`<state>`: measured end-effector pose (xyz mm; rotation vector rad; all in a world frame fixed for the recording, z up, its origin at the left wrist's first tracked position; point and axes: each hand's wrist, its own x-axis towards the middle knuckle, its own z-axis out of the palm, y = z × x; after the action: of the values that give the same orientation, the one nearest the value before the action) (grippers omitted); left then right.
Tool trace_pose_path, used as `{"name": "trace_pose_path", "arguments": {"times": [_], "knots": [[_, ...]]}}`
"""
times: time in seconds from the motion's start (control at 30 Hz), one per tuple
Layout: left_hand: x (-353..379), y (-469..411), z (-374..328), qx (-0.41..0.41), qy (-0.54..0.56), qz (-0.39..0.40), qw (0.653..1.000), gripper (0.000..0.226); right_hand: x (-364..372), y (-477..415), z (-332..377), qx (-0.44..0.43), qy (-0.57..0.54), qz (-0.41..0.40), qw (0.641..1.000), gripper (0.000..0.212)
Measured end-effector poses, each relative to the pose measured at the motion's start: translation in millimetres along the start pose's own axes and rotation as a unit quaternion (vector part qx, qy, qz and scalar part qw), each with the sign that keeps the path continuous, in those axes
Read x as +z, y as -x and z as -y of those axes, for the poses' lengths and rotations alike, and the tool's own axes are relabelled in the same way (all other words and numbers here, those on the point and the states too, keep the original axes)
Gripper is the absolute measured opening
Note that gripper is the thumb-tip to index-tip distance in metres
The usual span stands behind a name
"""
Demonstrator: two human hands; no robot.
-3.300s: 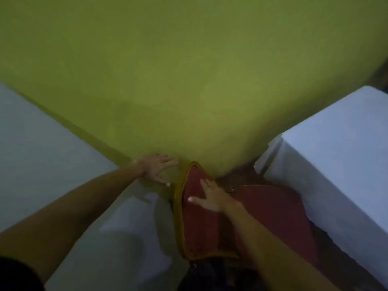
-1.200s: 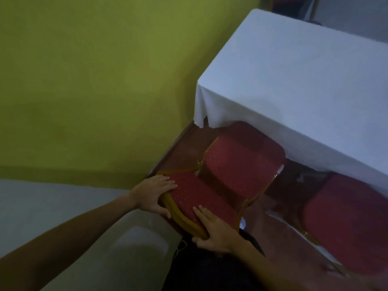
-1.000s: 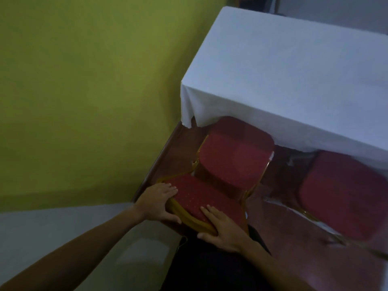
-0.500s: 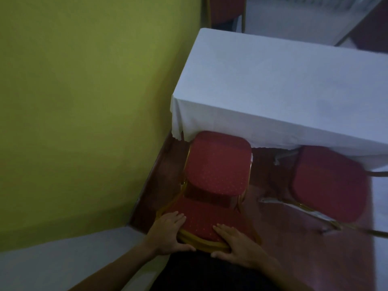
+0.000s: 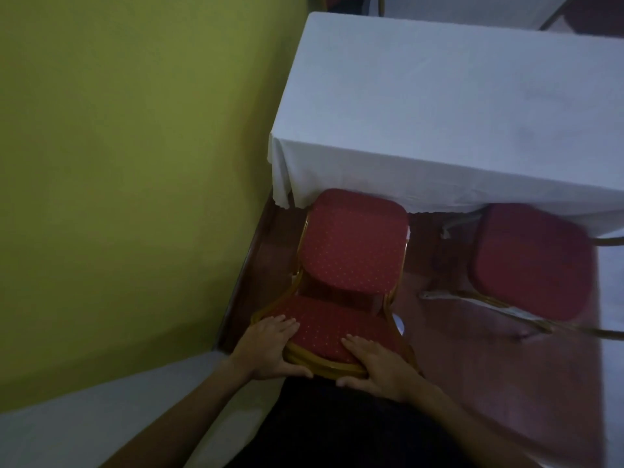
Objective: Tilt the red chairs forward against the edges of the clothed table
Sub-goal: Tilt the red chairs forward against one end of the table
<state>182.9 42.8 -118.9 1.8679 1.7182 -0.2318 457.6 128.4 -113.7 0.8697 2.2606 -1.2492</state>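
A red chair (image 5: 351, 251) with a gold frame and dotted fabric stands in front of me, its seat's far edge just under the hanging cloth of the white-clothed table (image 5: 439, 106). My left hand (image 5: 266, 349) grips the left side of the backrest top. My right hand (image 5: 378, 366) grips the right side. Fingers lie on the padded front and thumbs wrap the gold rim. A second red chair (image 5: 530, 258) stands to the right, its seat partly under the table's cloth.
A yellow-green wall (image 5: 135, 163) runs along the left, close to the chair and the table's left end. Dark reddish floor (image 5: 506, 366) lies around the chairs. More red chair frames (image 5: 347, 1) show beyond the table's far edge.
The view has swung from the wall onto the table and chairs. The chair now faces the table squarely, and both hands have settled side by side on the backrest top.
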Motion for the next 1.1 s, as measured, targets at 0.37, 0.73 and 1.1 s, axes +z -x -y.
{"name": "trace_pose_path", "arguments": {"times": [0.37,0.73,1.1], "knots": [[-5.4,2.0,3.7,-0.013,0.032,-0.033,0.999,0.128,-19.8,-2.9,10.4,0.014,-0.023,0.025,0.999,0.103],[-5.3,3.6,-0.6,-0.024,0.039,-0.05,0.998,0.12,-21.3,-7.0,2.4,0.026,-0.058,0.029,0.998,0.105],[-3.6,2.3,-7.1,-0.041,0.035,-0.035,0.998,0.121,-19.4,-5.3,-5.3,0.033,-0.07,0.044,0.996,0.107]]}}
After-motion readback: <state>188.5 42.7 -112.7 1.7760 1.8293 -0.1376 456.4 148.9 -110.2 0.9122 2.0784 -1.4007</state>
